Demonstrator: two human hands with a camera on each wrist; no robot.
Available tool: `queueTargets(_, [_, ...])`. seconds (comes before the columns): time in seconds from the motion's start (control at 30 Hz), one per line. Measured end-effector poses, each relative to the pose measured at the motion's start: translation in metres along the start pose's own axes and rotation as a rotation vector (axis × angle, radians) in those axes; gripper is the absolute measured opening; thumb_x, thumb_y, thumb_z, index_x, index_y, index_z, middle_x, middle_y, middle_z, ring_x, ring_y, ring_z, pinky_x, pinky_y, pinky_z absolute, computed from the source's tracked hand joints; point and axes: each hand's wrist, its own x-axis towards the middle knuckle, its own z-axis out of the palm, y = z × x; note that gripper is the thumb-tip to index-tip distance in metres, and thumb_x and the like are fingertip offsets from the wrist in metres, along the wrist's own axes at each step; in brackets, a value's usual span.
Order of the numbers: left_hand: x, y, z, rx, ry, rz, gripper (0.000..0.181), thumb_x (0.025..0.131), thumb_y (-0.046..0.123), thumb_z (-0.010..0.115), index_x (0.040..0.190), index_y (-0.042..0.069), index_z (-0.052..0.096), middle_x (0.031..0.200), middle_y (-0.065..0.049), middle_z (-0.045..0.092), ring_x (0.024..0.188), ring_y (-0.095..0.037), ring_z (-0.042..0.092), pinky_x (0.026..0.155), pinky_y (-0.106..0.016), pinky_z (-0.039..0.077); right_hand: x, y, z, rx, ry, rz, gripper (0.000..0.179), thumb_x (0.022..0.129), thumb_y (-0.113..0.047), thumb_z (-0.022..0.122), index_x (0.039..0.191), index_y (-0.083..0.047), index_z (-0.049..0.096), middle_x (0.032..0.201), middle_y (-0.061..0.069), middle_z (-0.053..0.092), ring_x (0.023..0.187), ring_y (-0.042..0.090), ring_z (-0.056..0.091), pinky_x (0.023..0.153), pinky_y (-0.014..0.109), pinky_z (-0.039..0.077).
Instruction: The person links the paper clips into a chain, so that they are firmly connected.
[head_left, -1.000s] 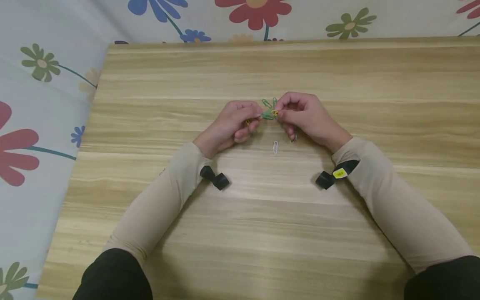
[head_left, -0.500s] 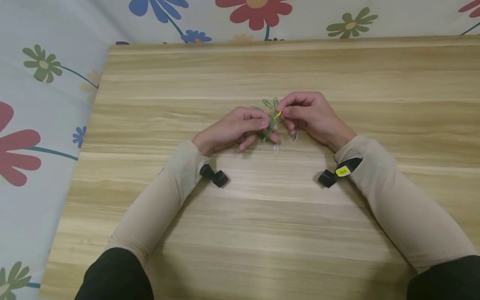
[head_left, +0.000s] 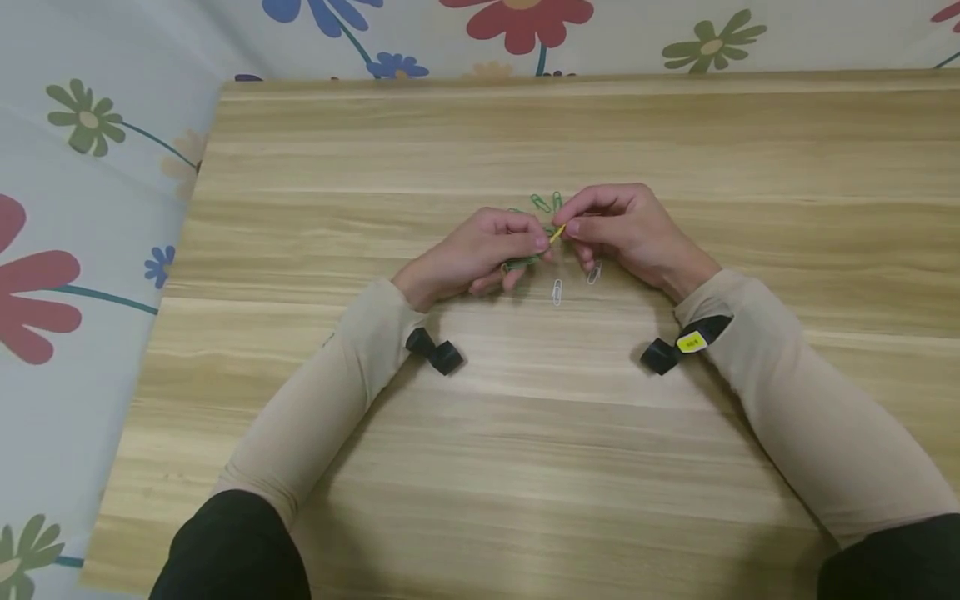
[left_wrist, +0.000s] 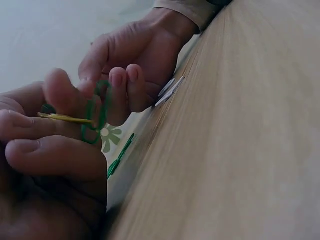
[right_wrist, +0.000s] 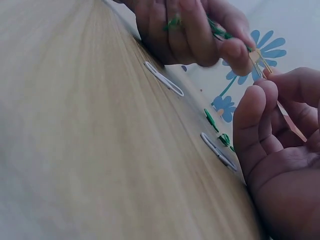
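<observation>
My left hand pinches linked green paper clips, which hang around its fingers. Opposite it, thumb and forefinger of my right hand pinch a yellow paper clip. The right wrist view has this yellow clip bridging the gap between both hands, one end right at the left fingertips, where the green clips begin. In the left wrist view, a green clip dangles beside a yellow piece among the left fingers. Fingertips partly hide where the clips meet.
Two white paper clips lie on the wooden table, one in front of the hands and another under the right hand. Several loose green clips lie just beyond the fingers. A flowered cloth borders the table.
The left hand has moved right towards the right hand, bringing its green clips along. The yellow clip in the right fingers has turned to a slant, and the hands now nearly meet at it.
</observation>
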Motion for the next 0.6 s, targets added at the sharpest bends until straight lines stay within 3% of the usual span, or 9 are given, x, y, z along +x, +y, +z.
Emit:
queueTargets(0.27, [-0.002, -0.004, 0.001, -0.141, 0.031, 0.150, 0.023, 0.101, 0.006, 0.053, 0.088, 0.006, 0.072, 0.058, -0.001, 0.045, 0.044, -0.007, 0.031, 0.039, -0.021, 0.025, 0.001, 0.000, 0.001, 0.114, 0.075, -0.015, 0.029, 0.092, 0.019, 0.048, 0.092, 0.004, 0.072, 0.076, 0.013, 0.066, 0.054, 0.017, 0.054, 0.048, 0.024, 0.050])
queueTargets(0.37, [-0.002, -0.006, 0.000, -0.158, 0.048, 0.229, 0.026, 0.099, 0.006, 0.052, 0.086, 0.010, 0.073, 0.070, -0.001, 0.058, 0.052, -0.009, 0.041, 0.045, -0.020, 0.033, 0.003, 0.000, 0.001, 0.113, 0.122, -0.018, 0.028, 0.092, 0.020, 0.047, 0.092, 0.006, 0.071, 0.076, 0.013, 0.065, 0.053, 0.017, 0.053, 0.046, 0.024, 0.048])
queueTargets(0.47, [0.001, -0.009, -0.002, -0.168, 0.054, 0.315, 0.028, 0.096, 0.006, 0.049, 0.082, 0.012, 0.073, 0.087, -0.003, 0.068, 0.074, -0.016, 0.055, 0.071, -0.027, 0.047, 0.003, -0.002, 0.002, -0.072, 0.183, 0.012, 0.019, 0.093, 0.015, 0.053, 0.094, 0.007, 0.070, 0.073, 0.013, 0.064, 0.050, 0.015, 0.052, 0.042, 0.023, 0.046])
queueTargets(0.53, [0.002, -0.010, -0.003, -0.189, 0.054, 0.356, 0.029, 0.095, 0.006, 0.047, 0.080, 0.013, 0.071, 0.091, -0.004, 0.069, 0.091, -0.021, 0.058, 0.090, -0.034, 0.044, 0.004, -0.003, 0.003, -0.254, 0.215, 0.063, 0.012, 0.094, 0.009, 0.057, 0.098, 0.006, 0.068, 0.069, 0.012, 0.061, 0.047, 0.014, 0.050, 0.040, 0.023, 0.044])
queueTargets(0.6, [0.002, -0.011, -0.004, -0.226, 0.058, 0.370, 0.030, 0.096, 0.007, 0.046, 0.078, 0.012, 0.069, 0.090, -0.004, 0.069, 0.094, -0.023, 0.059, 0.097, -0.036, 0.041, 0.004, -0.004, 0.003, -0.434, 0.229, 0.112, 0.010, 0.095, 0.003, 0.060, 0.101, 0.005, 0.067, 0.064, 0.011, 0.058, 0.044, 0.013, 0.048, 0.037, 0.023, 0.041])
